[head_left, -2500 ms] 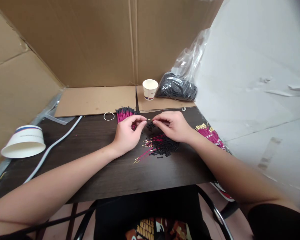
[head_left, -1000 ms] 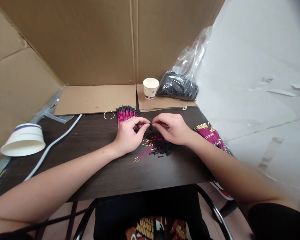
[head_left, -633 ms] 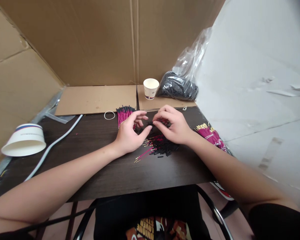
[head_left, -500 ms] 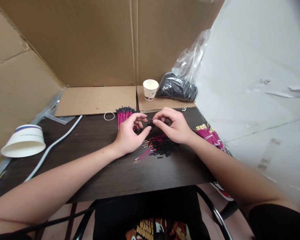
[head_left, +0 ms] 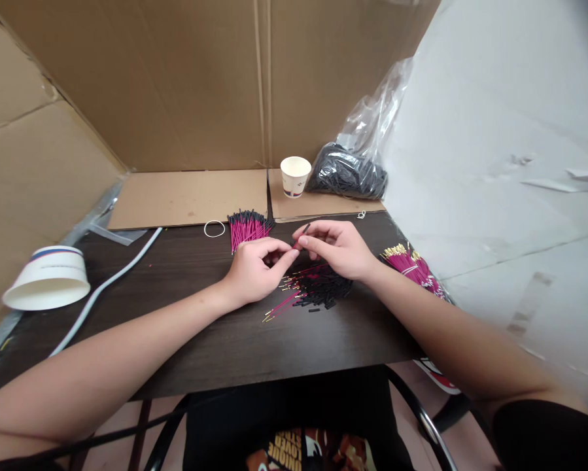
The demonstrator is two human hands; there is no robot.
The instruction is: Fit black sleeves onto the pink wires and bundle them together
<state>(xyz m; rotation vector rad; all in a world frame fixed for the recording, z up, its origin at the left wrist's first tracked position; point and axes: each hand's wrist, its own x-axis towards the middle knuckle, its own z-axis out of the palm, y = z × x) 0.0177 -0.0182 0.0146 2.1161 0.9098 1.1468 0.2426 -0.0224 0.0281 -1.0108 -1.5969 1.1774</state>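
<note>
1. Right hand point(head_left: 343, 250) has a thin black-ended piece point(head_left: 306, 228) pinched in its fingertips, tilted up, over the middle of the bench point(head_left: 215, 347), a bit toward the far edge.
2. Left hand point(head_left: 258, 265) is drawn in narrow right beside it, can't tell if it's gripping anything.
3. Black tube bits point(head_left: 323, 286) and loose pink wires point(head_left: 284, 304) lie mid-bench, nearer the front edge.
4. Black-tipped bunch point(head_left: 248, 229) sits by the far edge, tied gold-tipped bundle point(head_left: 414, 267) along the right edge.

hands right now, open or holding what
Left hand: closed, whether on anything cannot be told.
Right hand: closed, holding a thin black piece.
</note>
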